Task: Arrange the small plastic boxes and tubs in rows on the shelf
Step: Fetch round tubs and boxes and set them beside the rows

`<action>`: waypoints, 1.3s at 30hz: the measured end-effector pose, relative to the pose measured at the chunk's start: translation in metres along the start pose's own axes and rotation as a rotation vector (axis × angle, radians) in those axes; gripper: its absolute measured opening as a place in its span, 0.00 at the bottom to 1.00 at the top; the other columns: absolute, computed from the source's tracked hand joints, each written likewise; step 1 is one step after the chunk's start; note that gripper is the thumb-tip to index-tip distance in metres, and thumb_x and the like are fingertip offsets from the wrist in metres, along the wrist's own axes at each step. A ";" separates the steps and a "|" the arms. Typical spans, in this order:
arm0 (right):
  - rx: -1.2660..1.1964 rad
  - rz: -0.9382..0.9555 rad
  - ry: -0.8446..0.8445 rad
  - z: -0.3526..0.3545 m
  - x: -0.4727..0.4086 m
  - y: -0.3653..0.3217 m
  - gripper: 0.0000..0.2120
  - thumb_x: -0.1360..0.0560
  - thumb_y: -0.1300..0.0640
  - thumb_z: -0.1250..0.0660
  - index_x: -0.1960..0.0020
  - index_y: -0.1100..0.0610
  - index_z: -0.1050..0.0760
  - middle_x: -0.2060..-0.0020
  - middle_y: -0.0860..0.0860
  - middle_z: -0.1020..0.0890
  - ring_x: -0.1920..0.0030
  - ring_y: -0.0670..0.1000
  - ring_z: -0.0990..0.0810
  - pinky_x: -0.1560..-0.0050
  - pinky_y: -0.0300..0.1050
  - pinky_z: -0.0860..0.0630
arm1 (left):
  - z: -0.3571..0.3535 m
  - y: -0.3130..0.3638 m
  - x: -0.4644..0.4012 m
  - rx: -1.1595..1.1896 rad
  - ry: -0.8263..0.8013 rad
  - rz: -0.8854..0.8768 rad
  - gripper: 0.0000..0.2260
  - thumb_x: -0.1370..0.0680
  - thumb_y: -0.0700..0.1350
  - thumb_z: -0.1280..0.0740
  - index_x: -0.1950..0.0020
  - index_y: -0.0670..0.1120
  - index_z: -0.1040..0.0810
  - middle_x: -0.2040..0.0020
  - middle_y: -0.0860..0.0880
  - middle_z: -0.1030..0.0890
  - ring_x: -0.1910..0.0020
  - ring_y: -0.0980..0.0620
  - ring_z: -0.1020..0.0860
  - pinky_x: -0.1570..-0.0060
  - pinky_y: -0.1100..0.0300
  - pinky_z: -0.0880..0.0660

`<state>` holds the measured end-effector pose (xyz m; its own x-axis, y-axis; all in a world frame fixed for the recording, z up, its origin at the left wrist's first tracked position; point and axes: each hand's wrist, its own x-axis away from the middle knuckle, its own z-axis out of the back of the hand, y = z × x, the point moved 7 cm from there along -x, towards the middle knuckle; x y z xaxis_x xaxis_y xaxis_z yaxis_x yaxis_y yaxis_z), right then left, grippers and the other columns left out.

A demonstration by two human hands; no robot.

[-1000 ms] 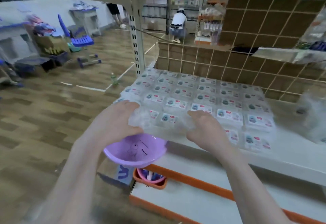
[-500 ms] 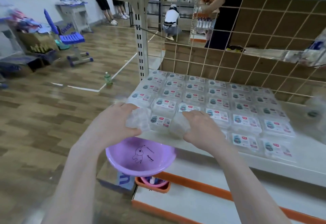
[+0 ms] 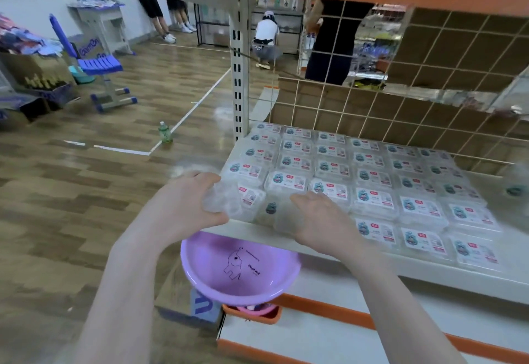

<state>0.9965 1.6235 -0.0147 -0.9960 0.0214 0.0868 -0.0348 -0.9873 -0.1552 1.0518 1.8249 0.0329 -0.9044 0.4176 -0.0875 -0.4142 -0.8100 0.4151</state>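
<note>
Several small clear plastic boxes (image 3: 372, 174) with blue and red labels lie in rows on the white shelf (image 3: 429, 272). At the shelf's front left corner my left hand (image 3: 186, 206) grips a clear box (image 3: 226, 200), thumb under its near edge. My right hand (image 3: 317, 220) holds another clear box (image 3: 272, 210) beside it, fingers over its right side. Both boxes are blurred and sit at the front row's left end.
A purple basin (image 3: 240, 269) hangs out below the shelf edge, above an orange tub (image 3: 252, 313) and a lower orange-trimmed shelf (image 3: 329, 343). A wire grid (image 3: 400, 111) backs the shelf and an upright post (image 3: 239, 77) stands at its left. A green bottle (image 3: 165, 132) stands on the floor.
The view has tilted up and left. My hands stay at the front left corner of the shelf, each on a clear box, the boxes now set closer against the row.
</note>
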 end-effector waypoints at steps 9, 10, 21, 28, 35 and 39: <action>0.085 -0.083 0.076 -0.003 -0.007 -0.008 0.31 0.30 0.44 0.33 0.31 0.53 0.37 0.37 0.51 0.31 0.35 0.54 0.35 0.35 0.45 0.40 | 0.009 -0.024 -0.017 0.018 -0.028 -0.073 0.27 0.33 0.51 0.26 0.35 0.51 0.27 0.42 0.51 0.25 0.41 0.51 0.28 0.51 0.61 0.35; 0.075 -0.081 0.089 -0.002 -0.007 -0.009 0.32 0.30 0.45 0.32 0.30 0.52 0.38 0.37 0.51 0.31 0.35 0.54 0.36 0.34 0.45 0.41 | 0.009 -0.024 -0.019 0.018 -0.031 -0.080 0.27 0.33 0.51 0.26 0.36 0.50 0.27 0.42 0.50 0.25 0.42 0.50 0.28 0.51 0.61 0.34; -0.695 -0.127 0.324 0.028 0.006 0.002 0.30 0.35 0.57 0.25 0.37 0.45 0.33 0.49 0.39 0.26 0.49 0.38 0.25 0.50 0.27 0.30 | 0.006 -0.031 -0.025 0.010 -0.047 -0.072 0.29 0.33 0.53 0.26 0.34 0.51 0.28 0.40 0.51 0.25 0.41 0.50 0.28 0.50 0.59 0.32; -0.900 -0.184 0.364 0.001 0.031 0.032 0.35 0.36 0.59 0.26 0.34 0.40 0.34 0.44 0.41 0.24 0.47 0.43 0.22 0.49 0.39 0.27 | -0.006 -0.022 -0.026 0.028 -0.081 -0.078 0.30 0.33 0.53 0.27 0.32 0.51 0.30 0.41 0.52 0.27 0.42 0.51 0.28 0.51 0.60 0.34; -0.732 -0.224 0.341 -0.007 0.047 0.059 0.36 0.34 0.59 0.25 0.31 0.46 0.36 0.43 0.40 0.30 0.43 0.35 0.30 0.45 0.25 0.35 | -0.012 -0.007 -0.025 0.054 -0.099 -0.088 0.30 0.32 0.53 0.27 0.32 0.51 0.31 0.38 0.53 0.27 0.38 0.53 0.29 0.45 0.59 0.32; -0.676 -0.234 0.298 -0.013 0.050 0.064 0.36 0.34 0.59 0.25 0.30 0.49 0.36 0.38 0.43 0.30 0.38 0.43 0.31 0.40 0.36 0.35 | -0.015 -0.003 -0.023 0.037 -0.096 -0.092 0.30 0.31 0.52 0.26 0.31 0.51 0.31 0.37 0.53 0.27 0.38 0.53 0.29 0.47 0.61 0.33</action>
<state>0.9431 1.5633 -0.0327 -0.9333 0.3536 -0.0627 -0.1939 -0.6433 -0.7406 1.0724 1.8114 0.0207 -0.8481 0.5283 -0.0403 -0.4891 -0.7515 0.4427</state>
